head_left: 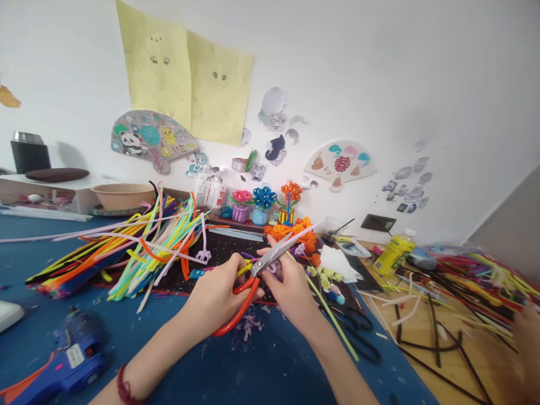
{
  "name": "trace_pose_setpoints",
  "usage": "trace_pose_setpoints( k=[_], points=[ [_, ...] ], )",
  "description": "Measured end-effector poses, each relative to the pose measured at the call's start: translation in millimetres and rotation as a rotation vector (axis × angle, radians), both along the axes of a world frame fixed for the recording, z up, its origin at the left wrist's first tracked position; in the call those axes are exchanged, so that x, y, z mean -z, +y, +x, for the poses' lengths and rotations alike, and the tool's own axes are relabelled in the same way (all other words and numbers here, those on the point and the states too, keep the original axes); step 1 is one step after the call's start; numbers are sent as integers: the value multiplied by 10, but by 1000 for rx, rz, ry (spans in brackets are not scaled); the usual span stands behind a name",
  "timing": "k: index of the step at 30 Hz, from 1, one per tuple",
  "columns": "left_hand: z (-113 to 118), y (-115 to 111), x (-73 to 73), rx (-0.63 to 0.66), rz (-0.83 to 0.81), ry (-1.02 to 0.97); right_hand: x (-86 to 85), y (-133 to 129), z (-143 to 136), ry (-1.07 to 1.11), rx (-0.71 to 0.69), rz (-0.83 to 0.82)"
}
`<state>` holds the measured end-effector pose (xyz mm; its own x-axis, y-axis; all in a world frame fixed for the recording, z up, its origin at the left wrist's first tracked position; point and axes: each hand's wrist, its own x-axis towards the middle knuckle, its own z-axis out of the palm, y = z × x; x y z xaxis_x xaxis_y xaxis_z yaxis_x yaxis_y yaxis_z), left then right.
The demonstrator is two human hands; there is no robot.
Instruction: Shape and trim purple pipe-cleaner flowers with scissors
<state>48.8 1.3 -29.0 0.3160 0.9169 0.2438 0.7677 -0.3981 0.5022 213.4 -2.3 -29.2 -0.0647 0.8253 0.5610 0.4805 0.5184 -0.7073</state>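
Note:
My left hand [217,289] is closed around a pair of scissors [265,259]; the red handles hang below its fingers and the blades point up to the right. Close by, my right hand [291,287] pinches a small lilac pipe-cleaner piece [275,266], partly hidden behind the scissors. Yellow bits show beside the left fingers, too covered to name. Purple trimmings [248,326] lie on the blue table [236,371] below my hands. A lilac pipe-cleaner flower on a stem [203,256] rests left of them.
Bundles of coloured pipe cleaners [147,253] lie left, above a blue glue gun [73,354]. Three potted pipe-cleaner flowers [264,205] stand at the wall. Right are black-handled scissors [363,337], a yellow bottle [394,253] and another person's blurred hand [527,332].

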Motion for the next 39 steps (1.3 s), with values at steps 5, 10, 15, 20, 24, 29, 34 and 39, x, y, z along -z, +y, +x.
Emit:
trace_pose_setpoints(
  k=[5, 10, 15, 20, 24, 29, 34, 39],
  points=[
    [-1, 1, -8, 6, 49, 41, 9, -2, 24, -51, 53, 43],
    [-2, -7, -21, 2, 73, 72, 13, -1, 32, -93, 94, 98],
    [-16, -24, -67, -20, 81, 93, 33, 30, 61, -141, 124, 113],
    [-37, -11, -90, -25, 89, 98, 14, 20, 81, -148, 160, 110],
    [-36, 1, -90, -45, 83, 132, -18, 3, 81, -142, 176, 76],
    [-10, -26, -74, -51, 22, 120, -21, -11, 56, -130, 152, 75],
    [25, -40, -48, -42, -11, 103, 20, -20, 18, -141, 116, 68],
    [60, -31, -26, -11, -26, 55, 11, -36, 4, -128, 72, 65]
  ],
)
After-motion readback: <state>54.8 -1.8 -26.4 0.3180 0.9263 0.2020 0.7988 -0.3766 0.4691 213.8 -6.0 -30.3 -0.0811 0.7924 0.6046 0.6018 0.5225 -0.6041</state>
